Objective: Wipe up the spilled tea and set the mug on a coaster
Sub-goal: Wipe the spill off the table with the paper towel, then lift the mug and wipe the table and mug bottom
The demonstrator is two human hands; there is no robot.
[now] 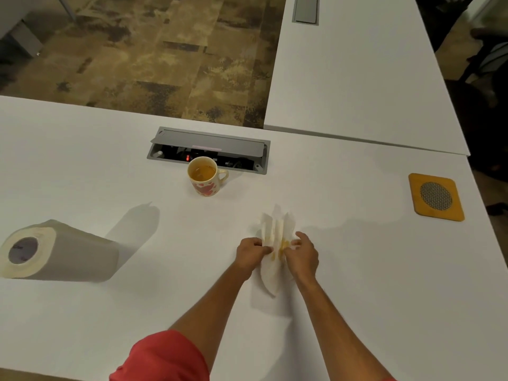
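One mug, one coaster, two hands.

Table layout: five items, two hands.
Mug far centre on table, just before cable box; paper towel roll near left; coaster far right; paper towel centre, between left hand and right hand.

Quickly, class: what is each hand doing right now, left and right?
Left hand: closed, pinching the tea-stained paper towel.
Right hand: closed, pinching the same paper towel from the other side.
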